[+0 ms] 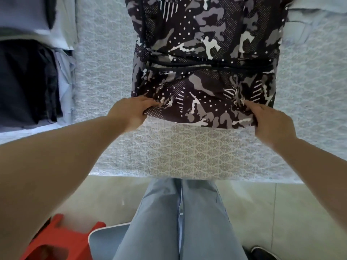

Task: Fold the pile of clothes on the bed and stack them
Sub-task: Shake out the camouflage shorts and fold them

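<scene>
Nearest: legs in light jeans (180, 218) on the floor, red stool (58, 239) at lower left. Left hand (129, 113) and right hand (272, 122) each pinch a near corner of the camo-print garment (204, 62), fingers curled onto the hem, lifting it slightly off the bed (187, 156). Farther left, a dark and light clothes pile (32, 72) lies on the bed.

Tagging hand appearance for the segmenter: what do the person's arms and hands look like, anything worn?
Both arms are bare to the frame edge: no sleeves in view. The left hand and right hand wear no gloves; no rings, watch or bands show.
</scene>
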